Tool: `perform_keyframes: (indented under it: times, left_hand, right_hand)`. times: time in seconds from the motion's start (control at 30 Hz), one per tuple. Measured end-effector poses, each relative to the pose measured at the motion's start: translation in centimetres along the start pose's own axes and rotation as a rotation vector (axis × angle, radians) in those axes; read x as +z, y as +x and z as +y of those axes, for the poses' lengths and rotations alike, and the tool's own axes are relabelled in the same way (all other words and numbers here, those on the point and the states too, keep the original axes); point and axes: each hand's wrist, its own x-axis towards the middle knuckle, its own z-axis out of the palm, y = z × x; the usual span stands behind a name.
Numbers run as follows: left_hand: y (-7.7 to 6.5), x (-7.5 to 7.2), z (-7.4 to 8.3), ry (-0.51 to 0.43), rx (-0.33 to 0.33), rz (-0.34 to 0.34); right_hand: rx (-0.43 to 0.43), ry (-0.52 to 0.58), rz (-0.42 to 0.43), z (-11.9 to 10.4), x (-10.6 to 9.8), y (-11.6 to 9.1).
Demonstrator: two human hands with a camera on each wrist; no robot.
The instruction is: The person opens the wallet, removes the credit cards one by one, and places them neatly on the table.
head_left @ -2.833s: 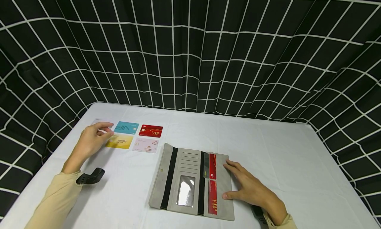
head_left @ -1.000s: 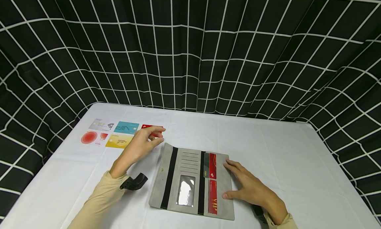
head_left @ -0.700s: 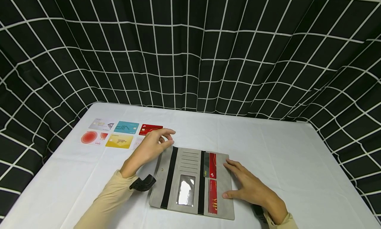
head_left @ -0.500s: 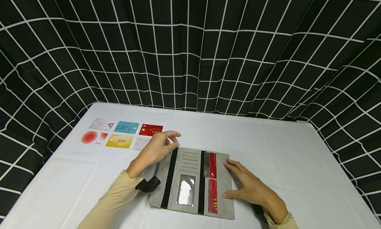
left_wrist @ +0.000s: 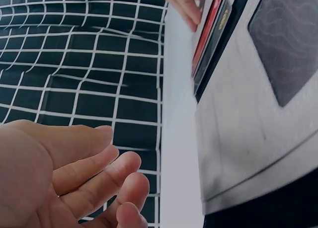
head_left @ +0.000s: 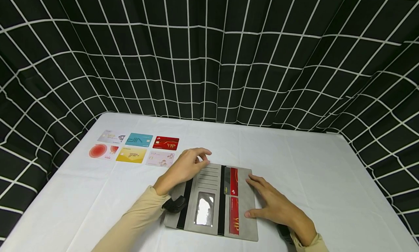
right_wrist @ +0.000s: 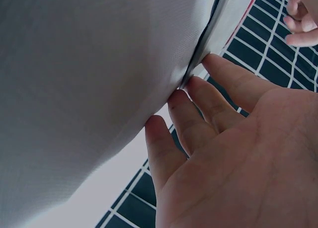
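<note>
A grey wallet [head_left: 247,224] lies unfolded on the white table, with slits, a clear window [head_left: 204,209] and two black bands. Red cards [head_left: 234,215] and a dark card [head_left: 227,186] stick out of its right-hand pockets. My left hand [head_left: 186,166] hovers over the wallet's upper left part, fingers loosely bent; the left wrist view shows nothing between them. My right hand [head_left: 276,204] rests at the wallet's right edge, its fingers fairly straight and spread, the thumb on the lower part. In the right wrist view, its fingertips [right_wrist: 156,123] touch the wallet's edge.
At the left lie two rows of cards: silver [head_left: 111,136], teal [head_left: 139,139] and red [head_left: 166,143] behind, red-circled [head_left: 98,151], yellow [head_left: 131,155] and pink [head_left: 160,159] in front. A black curtain [head_left: 209,63] with white grid lines surrounds the table.
My left hand has moved right, from the left-hand cards past the red and pink cards to above the wallet, uncovering the cards. My right hand and the wallet have stayed put.
</note>
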Motion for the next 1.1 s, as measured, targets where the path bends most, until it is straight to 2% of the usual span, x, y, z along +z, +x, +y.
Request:
perform_keyframes:
  times: [0.33, 0.53, 0.77, 1.1]
  left_hand:
    - [1.0, 2.2, 0.3, 0.023, 0.031, -0.056]
    - [1.5, 3.1, 0.7, 0.036, 0.021, -0.087]
    - [2.0, 4.3, 0.8, 0.066, 0.053, -0.110]
    - [2.3, 5.5, 0.4, 0.102, 0.028, -0.125]
  right_hand:
    - [0.002, 0.011, -0.003, 0.0, 0.0, 0.1]
    - [-0.018, 0.023, 0.006, 0.1, -0.1, -0.1]
    - [-0.019, 0.020, 0.010, 0.1, 0.0, -0.1]
    - [-0.014, 0.020, 0.011, 0.1, 0.0, 0.0]
